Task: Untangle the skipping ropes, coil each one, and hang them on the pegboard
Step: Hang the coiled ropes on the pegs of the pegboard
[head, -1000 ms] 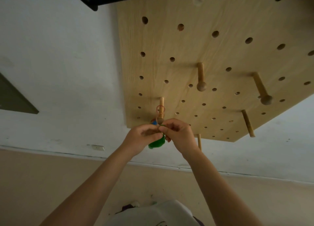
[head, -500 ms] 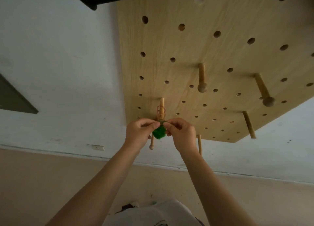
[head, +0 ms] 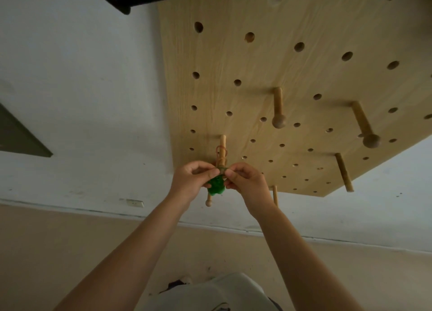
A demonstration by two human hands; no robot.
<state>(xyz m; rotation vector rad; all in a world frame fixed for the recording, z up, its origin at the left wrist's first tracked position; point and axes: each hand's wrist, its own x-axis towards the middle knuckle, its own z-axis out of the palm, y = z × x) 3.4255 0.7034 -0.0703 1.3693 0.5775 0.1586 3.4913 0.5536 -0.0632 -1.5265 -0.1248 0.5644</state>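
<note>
Both hands are raised to the wooden pegboard (head: 292,81) on the white wall (head: 81,88), meeting at one peg (head: 222,144) near the board's lower left corner. A thin orange-brown band (head: 221,150) loops around that peg, and just below it, between the two hands, sits a bunched green rope (head: 216,185) — a small, tight bundle whose coils cannot be made out. The left hand (head: 190,182) has its fingers curled, thumb and forefinger pinching at the top of the green bundle beside the peg's tip; the right hand (head: 247,185) mirrors it, fingertips pinched on the same spot from the other side. Whether they grip the band or the rope itself cannot be told. A knobbed peg end (head: 208,202) shows below the left hand. Further right on the pegboard stand two round-headed pegs (head: 278,120) and a plain dowel (head: 343,172), all bare. Below the pegboard the wall turns beige — a pale garment (head: 210,292) fills the bottom edge.
</note>
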